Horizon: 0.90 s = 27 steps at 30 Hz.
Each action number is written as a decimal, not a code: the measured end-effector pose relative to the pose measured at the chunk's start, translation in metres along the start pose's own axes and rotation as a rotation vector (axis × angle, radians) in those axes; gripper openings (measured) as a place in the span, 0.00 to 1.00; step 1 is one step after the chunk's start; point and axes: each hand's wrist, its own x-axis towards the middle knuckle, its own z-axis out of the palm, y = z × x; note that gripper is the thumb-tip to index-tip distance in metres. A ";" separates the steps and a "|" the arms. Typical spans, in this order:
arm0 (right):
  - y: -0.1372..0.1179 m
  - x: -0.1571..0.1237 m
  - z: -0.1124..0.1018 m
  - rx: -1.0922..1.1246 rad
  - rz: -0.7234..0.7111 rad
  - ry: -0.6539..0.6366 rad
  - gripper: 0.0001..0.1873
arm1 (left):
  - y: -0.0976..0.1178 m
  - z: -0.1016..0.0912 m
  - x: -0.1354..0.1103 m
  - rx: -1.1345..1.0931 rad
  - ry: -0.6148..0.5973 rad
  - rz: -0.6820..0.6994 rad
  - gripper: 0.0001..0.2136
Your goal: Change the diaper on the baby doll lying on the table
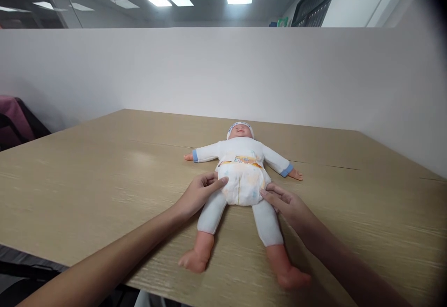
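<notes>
A baby doll (240, 147) lies on its back on the table, head away from me, arms spread and legs apart. It wears a white suit with blue cuffs and a white cap with blue lettering. Around its hips is a white diaper (240, 188) with a printed waistband and a yellow line down the front. My left hand (204, 190) pinches the diaper's left side, thumb on top and fingers partly hidden behind it. At the right leg edge, my right hand (281, 200) is closed on the diaper between thumb and fingers.
The wooden table (104, 172) has a seam running across it behind the doll. A white partition (195, 69) rises along the table's far side. At the far left, a dark pink and black item (17, 120) sits beyond the table edge.
</notes>
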 end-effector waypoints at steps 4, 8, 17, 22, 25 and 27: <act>0.001 -0.003 0.001 -0.057 -0.024 0.051 0.27 | 0.000 -0.001 -0.001 -0.015 0.017 -0.016 0.22; -0.009 -0.012 0.004 -0.157 -0.068 0.116 0.29 | 0.002 -0.001 -0.003 -0.009 0.058 -0.003 0.21; 0.000 -0.013 0.006 -0.331 -0.165 0.206 0.23 | 0.003 0.003 -0.006 0.295 0.218 0.193 0.17; 0.007 -0.007 0.007 -0.489 -0.319 0.227 0.18 | 0.000 0.005 -0.007 0.368 0.270 0.222 0.16; 0.001 -0.007 0.002 -0.583 -0.371 0.330 0.17 | -0.004 0.003 -0.008 0.507 0.359 0.329 0.15; 0.000 -0.005 -0.003 -0.648 -0.425 0.418 0.17 | -0.007 0.000 -0.007 0.571 0.397 0.411 0.15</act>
